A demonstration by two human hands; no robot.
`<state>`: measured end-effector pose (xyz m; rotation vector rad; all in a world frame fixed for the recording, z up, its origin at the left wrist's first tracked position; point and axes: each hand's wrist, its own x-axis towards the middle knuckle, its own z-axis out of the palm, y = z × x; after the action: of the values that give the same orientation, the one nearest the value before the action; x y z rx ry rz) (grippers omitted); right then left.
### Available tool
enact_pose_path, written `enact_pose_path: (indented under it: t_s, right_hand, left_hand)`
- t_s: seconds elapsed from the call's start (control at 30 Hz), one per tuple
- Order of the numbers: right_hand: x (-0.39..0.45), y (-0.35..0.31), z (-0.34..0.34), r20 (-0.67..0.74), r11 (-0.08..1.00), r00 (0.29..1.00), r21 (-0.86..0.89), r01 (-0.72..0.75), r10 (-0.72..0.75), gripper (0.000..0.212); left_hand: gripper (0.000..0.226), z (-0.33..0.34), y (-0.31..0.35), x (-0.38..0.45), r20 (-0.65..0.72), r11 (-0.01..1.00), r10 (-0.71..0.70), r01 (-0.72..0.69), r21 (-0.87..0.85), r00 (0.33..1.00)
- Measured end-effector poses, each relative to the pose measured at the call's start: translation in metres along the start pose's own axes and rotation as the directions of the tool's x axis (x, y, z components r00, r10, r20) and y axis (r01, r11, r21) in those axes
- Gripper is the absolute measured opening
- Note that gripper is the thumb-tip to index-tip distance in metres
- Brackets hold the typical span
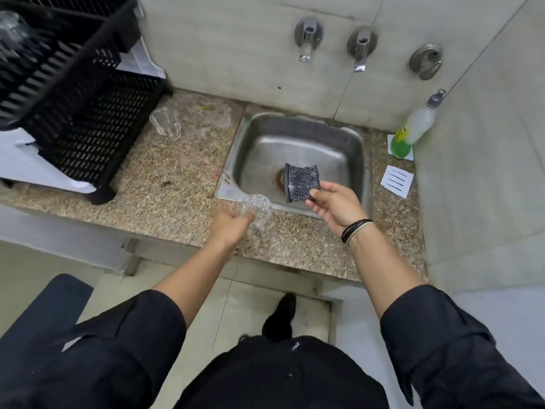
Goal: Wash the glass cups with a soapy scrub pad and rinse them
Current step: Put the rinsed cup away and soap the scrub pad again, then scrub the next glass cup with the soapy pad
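My left hand (pixel 230 228) grips a clear glass cup (pixel 257 210) over the counter at the sink's near-left corner. My right hand (pixel 336 206) pinches a dark speckled scrub pad (pixel 301 182) by its lower edge and holds it above the steel sink (pixel 358 160), near the drain. A second glass cup (pixel 165 121) stands on the granite counter (pixel 165 178) left of the sink. No water runs from the taps.
Two taps (pixel 306 38) (pixel 362 47) and a wall fitting (pixel 426 61) are on the wall behind the sink. A soap bottle (pixel 415 126) stands at the back right corner. A black slotted crate (pixel 73 93) fills the counter's left side. A white card (pixel 396 180) lies right of the sink.
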<state>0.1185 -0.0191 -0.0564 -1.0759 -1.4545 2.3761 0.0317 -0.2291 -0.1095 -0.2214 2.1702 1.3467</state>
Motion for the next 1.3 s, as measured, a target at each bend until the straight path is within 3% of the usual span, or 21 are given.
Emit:
enact_pose_path:
  t_s: [0.1,0.23,0.37,0.53,0.8,1.03,1.3]
  right_hand:
    - [-0.017,0.01,0.003,-0.023,1.0,1.0,0.0,0.001,-0.001,0.017]
    - [-0.033,0.012,-0.002,-0.088,0.999,0.996,0.039,0.019,-0.015,0.03]
    - [-0.045,0.002,-0.012,-0.111,0.997,0.993,0.058,0.052,-0.045,0.027]
    - [-0.042,-0.013,-0.033,-0.103,0.995,0.992,0.069,0.074,-0.066,0.046]
    - [-0.008,-0.031,-0.049,-0.064,0.998,0.997,0.05,0.033,-0.03,0.053]
    - [0.025,-0.031,-0.043,0.054,0.999,0.998,0.03,-0.026,0.024,0.043]
    - [0.045,-0.026,-0.038,0.156,0.996,0.985,-0.051,-0.067,0.074,0.05]
  left_hand:
    - [0.055,0.013,-0.016,-0.01,0.094,0.979,-0.149,0.16,-0.124,0.984]
    - [0.034,0.037,-0.016,-0.018,0.165,0.92,-0.232,0.272,-0.282,0.959]
    - [0.01,0.053,-0.008,-0.023,0.146,0.836,-0.297,0.331,-0.438,0.944]
    - [0.012,0.077,-0.001,-0.024,0.158,0.622,-0.395,0.39,-0.678,0.905]
    - [0.016,0.118,0.001,-0.032,0.119,0.469,-0.409,0.32,-0.823,0.905]
    - [0.032,0.137,0.002,-0.03,0.077,0.366,-0.412,0.242,-0.899,0.908]
    - [0.013,0.137,-0.006,-0.029,-0.02,0.421,-0.386,0.157,-0.893,0.922]
